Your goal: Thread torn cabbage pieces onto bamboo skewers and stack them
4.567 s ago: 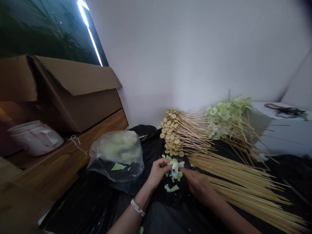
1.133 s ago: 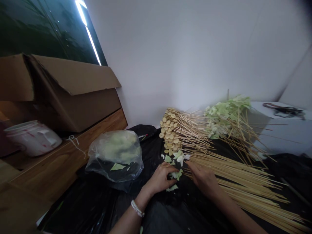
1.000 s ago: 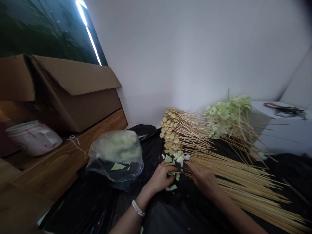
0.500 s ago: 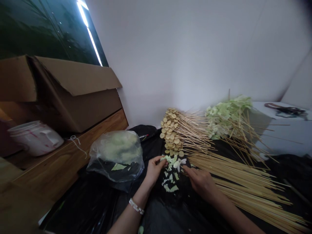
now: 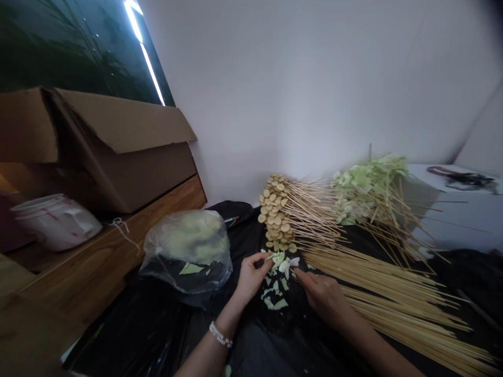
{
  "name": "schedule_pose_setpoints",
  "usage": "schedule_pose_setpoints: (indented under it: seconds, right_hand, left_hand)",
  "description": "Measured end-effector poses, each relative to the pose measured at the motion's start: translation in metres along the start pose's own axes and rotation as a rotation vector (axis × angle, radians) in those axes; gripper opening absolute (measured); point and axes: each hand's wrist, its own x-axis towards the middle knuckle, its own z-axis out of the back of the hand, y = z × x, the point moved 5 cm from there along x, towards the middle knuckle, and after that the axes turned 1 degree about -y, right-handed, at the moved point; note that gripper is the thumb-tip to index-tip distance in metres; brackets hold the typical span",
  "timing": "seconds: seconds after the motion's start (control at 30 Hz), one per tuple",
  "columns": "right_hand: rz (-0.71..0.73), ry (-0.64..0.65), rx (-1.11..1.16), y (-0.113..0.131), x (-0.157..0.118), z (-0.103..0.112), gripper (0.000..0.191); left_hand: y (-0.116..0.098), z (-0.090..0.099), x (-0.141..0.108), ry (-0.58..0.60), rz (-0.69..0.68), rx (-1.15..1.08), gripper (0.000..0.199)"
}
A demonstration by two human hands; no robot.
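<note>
My left hand (image 5: pixel 251 277), a beaded bracelet at its wrist, pinches a pale green piece of cabbage leaf (image 5: pixel 277 258) between thumb and fingers. Facing it, my right hand (image 5: pixel 324 293) is closed on a thin bamboo skewer, mostly hidden by the fingers. White, crumpled cabbage (image 5: pixel 288 265) sits at the skewer's tip, close to the left hand's piece. Torn cabbage scraps (image 5: pixel 280 304) lie on black plastic sheeting (image 5: pixel 283 345) just below both hands.
Skewered round slices (image 5: pixel 277 209) are stacked beyond my hands. Bare bamboo skewers (image 5: pixel 396 298) spread to the right, with cabbage skewers (image 5: pixel 367 180) heaped behind. Left stand a clear bag of cabbage (image 5: pixel 214 277), a cardboard box (image 5: pixel 149 178) and a white tub (image 5: pixel 58 225).
My left hand has shifted slightly right, toward the skewer tip, with its cabbage piece. The right hand has barely moved.
</note>
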Motion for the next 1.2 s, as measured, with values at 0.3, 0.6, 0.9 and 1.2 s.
schedule_pose_setpoints:
  seconds: [0.3,0.6,0.9,1.2]
  right_hand:
    - [0.001,-0.006,0.018,0.001,0.0,0.001,0.036]
    - [-0.028,0.06,0.003,-0.001,-0.002,-0.005,0.039]
    - [-0.087,0.007,0.143,0.002,0.005,0.003,0.033]
    - [-0.144,0.064,0.282,0.005,0.009,0.004,0.028]
  left_hand:
    - [-0.006,-0.002,-0.003,0.015,-0.131,0.123,0.021]
    - [-0.015,-0.004,-0.008,0.047,-0.138,0.183,0.02]
    - [-0.017,-0.013,-0.012,0.144,-0.029,-0.057,0.031]
    - [-0.006,-0.006,-0.006,0.03,0.189,-0.461,0.052]
